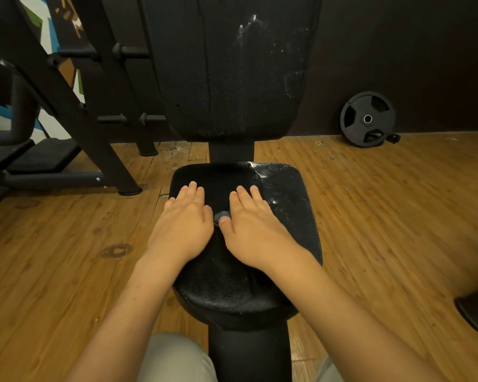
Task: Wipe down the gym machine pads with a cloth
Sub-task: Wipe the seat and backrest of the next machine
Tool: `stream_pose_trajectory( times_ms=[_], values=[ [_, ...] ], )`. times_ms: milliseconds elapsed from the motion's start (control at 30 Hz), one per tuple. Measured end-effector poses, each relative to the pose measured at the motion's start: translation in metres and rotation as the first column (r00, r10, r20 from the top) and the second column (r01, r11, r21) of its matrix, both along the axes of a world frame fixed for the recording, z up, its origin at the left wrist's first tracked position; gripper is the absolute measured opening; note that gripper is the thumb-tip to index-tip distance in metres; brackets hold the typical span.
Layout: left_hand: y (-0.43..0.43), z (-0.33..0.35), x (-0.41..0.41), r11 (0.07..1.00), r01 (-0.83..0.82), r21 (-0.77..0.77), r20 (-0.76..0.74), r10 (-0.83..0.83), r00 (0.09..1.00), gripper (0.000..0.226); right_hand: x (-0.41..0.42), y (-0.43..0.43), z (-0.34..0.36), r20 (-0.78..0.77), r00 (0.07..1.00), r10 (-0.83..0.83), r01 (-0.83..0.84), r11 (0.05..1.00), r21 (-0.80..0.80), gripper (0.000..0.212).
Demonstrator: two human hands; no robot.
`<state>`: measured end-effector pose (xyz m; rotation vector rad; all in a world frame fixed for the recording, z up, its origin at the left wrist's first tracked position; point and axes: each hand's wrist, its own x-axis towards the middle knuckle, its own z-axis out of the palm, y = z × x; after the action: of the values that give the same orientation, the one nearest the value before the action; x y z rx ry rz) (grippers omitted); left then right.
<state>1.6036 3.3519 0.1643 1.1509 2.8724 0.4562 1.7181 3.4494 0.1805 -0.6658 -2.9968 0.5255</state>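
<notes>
Where the forearms reach forward over pale trouser knees point(174, 359) and a thick black post point(249, 354), the black seat pad point(293, 216) lies under both hands. The left hand point(184, 216) and the right hand point(253, 224) rest palm-down side by side on the pad, fingers straight and slightly spread, gripping nothing. The cloth point(222, 215) shows only as a small grey-blue fold between the two thumbs, touching them. How far it spreads beneath the palms cannot be told against the dark pad. White specks mark the pad just right of the right hand. Beyond the fingertips stands the upright back pad point(226, 78), also flecked white on its right side. Left of the left hand rises a black machine frame point(75, 106). Far beyond the right hand, a weight plate point(367, 119) leans on the wall above the wooden floor point(398, 202).
</notes>
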Motion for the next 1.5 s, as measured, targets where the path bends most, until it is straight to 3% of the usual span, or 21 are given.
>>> stream_pose_trajectory(
  times_ms=[400, 633, 900, 1067, 1200, 1500],
  values=[
    [0.0, 0.0, 0.0, 1.0, -0.008, 0.001, -0.002, 0.008, 1.0, 0.056, 0.023, -0.014, 0.001, -0.009, 1.0, 0.03, -0.03, 1.0, 0.008, 0.064],
    [0.001, 0.001, 0.004, 1.0, -0.006, 0.012, -0.003, 0.006, 1.0, 0.056, 0.057, -0.044, -0.006, -0.023, 1.0, 0.0, 0.002, 0.996, 0.089, 0.066],
    [0.0, 0.001, 0.004, 1.0, -0.009, 0.008, -0.009, 0.009, 1.0, 0.055, 0.045, -0.046, -0.004, -0.048, 0.997, -0.055, 0.058, 0.997, 0.06, 0.063],
    [-0.001, 0.0, 0.002, 1.0, -0.003, 0.027, -0.015, 0.003, 1.0, 0.055, 0.067, -0.061, -0.009, -0.055, 0.998, -0.014, 0.018, 0.998, 0.059, 0.091],
    [-0.001, -0.001, 0.001, 1.0, -0.006, 0.023, -0.016, 0.007, 1.0, 0.056, 0.057, -0.052, -0.003, -0.021, 1.0, -0.009, 0.01, 0.999, 0.049, 0.064],
    [-0.002, 0.001, 0.001, 1.0, 0.009, 0.008, 0.013, -0.009, 1.0, 0.056, 0.019, -0.02, 0.0, 0.001, 0.999, -0.047, 0.047, 0.998, 0.05, 0.062]
  ],
)
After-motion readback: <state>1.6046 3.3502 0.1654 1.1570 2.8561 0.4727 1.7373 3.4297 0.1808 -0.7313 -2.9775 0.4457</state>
